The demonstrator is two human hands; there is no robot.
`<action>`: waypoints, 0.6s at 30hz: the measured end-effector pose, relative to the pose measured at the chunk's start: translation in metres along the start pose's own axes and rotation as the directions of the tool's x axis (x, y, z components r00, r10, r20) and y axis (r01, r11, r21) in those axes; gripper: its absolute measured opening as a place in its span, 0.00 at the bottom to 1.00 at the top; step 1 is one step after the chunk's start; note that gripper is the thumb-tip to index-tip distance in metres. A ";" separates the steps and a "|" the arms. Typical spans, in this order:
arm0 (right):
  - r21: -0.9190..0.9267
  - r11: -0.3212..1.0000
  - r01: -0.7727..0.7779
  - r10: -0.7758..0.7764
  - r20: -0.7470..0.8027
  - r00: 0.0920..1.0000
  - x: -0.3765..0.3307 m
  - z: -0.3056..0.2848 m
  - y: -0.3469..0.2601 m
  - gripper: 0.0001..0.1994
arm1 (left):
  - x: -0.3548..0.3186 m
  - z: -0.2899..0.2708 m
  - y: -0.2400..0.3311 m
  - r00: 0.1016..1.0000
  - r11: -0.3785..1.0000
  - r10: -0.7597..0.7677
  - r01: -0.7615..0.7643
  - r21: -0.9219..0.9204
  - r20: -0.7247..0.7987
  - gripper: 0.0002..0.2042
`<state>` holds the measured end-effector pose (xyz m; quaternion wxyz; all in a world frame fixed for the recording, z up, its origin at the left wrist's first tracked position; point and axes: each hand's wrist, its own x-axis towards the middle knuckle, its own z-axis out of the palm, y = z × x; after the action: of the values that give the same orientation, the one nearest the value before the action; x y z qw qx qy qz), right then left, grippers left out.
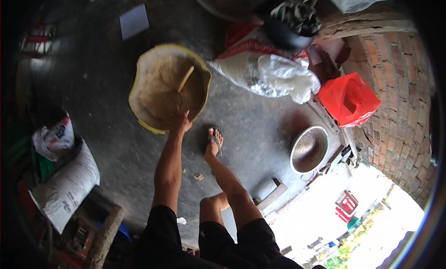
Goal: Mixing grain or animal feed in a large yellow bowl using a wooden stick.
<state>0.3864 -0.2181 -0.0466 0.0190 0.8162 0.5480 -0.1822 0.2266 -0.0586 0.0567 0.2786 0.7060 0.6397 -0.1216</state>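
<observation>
This looks like a rustic storeroom: bare brick wall (395, 83), grey concrete floor (104, 101), bulging sacks (69, 183).

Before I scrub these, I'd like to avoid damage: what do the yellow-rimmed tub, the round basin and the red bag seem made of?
Yellow-rimmed tub: probably plastic, dull; the rim curves in uneven waves.
Round basin: likely metal, worn; greyish with a pale rim and mottled inside.
Red bag: apparently thin plastic film, slightly glossy, with creases and folds.

Yellow-rimmed basin (203, 77), tan powder (155, 85) inside, slanted stick (186, 79)
</observation>
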 end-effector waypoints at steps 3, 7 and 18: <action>-0.005 0.993 0.115 -0.115 -0.007 0.993 -0.061 0.061 -0.063 0.18 | -0.044 0.057 -0.076 0.998 0.993 -0.068 0.067 -0.094 -0.006 0.25; -0.024 0.994 0.106 -0.105 0.033 0.994 -0.087 0.079 -0.061 0.16 | -0.084 0.115 -0.071 0.924 0.943 -0.289 0.229 -0.242 -0.252 0.16; 0.580 0.750 0.318 -0.346 -0.066 0.936 -0.087 0.039 0.115 0.21 | -0.096 0.167 -0.036 0.838 0.978 -0.105 0.186 0.100 -0.535 0.14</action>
<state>0.4505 -0.3496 -0.0744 -0.2517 0.6675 0.6014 -0.3598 0.2076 -0.2294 -0.0372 0.0298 0.6801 0.7324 0.0088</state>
